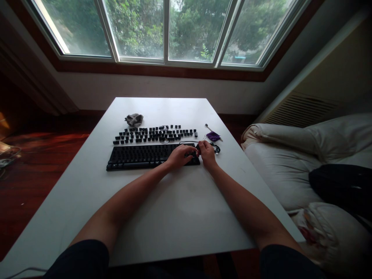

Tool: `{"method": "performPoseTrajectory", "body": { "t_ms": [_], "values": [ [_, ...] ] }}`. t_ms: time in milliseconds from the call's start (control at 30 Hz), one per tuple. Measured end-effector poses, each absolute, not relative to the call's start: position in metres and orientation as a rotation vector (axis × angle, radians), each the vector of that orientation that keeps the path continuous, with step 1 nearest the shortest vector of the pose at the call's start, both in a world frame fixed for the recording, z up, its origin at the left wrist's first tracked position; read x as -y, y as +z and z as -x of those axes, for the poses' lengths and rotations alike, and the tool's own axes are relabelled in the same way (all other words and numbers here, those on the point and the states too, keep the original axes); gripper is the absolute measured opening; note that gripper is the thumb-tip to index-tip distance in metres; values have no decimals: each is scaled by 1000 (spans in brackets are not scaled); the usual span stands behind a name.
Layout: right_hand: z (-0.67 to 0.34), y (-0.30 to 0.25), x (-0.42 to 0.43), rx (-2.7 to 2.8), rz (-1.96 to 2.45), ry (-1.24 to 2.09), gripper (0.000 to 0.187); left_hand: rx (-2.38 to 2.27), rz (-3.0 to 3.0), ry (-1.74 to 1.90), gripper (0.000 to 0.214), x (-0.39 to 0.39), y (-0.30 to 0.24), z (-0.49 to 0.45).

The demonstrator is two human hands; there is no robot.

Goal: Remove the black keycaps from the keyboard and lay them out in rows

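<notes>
A black keyboard point(139, 156) lies across the middle of a white table point(174, 217). My left hand point(181, 155) rests on its right end with the fingers curled down onto the keys. My right hand point(207, 150) sits at the keyboard's right edge, fingers closed in a pinch on something small that I cannot make out. Behind the keyboard, several loose black keycaps point(155, 134) lie in rows. A black cable point(215, 148) curls just right of my right hand.
A crumpled grey cloth point(134, 119) lies behind the keycaps at the left. A small purple pouch point(213, 136) and a thin stick-like tool point(208, 127) lie at the right rear. White bedding point(305, 162) sits right of the table; windows point(165, 31) run along the far wall.
</notes>
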State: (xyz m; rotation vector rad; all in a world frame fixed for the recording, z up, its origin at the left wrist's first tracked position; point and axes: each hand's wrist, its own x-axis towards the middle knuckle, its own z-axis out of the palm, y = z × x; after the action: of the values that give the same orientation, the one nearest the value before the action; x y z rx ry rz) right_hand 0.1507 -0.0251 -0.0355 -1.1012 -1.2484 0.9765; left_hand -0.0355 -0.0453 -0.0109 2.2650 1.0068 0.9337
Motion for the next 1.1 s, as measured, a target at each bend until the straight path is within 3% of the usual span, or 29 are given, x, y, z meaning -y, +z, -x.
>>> {"method": "performPoseTrajectory", "body": {
  "t_ms": [333, 533, 767, 1100],
  "values": [
    [-148, -39, 22, 1135, 1117, 1079, 43, -986, -2509, 912, 25, 45, -15, 33],
    [-149, -37, 20, 1019, 1122, 1288, 38, -884, -2353, 1019, 22, 42, -13, 35],
    [-151, -42, 18, 1010, 1069, 1270, 36, -867, -2057, 1085, 20, 37, -12, 38],
    [-155, -47, 18, 1041, 1063, 1084, 33, -1512, -2286, 1023, 11, 6, 3, 49]
  ]
}}
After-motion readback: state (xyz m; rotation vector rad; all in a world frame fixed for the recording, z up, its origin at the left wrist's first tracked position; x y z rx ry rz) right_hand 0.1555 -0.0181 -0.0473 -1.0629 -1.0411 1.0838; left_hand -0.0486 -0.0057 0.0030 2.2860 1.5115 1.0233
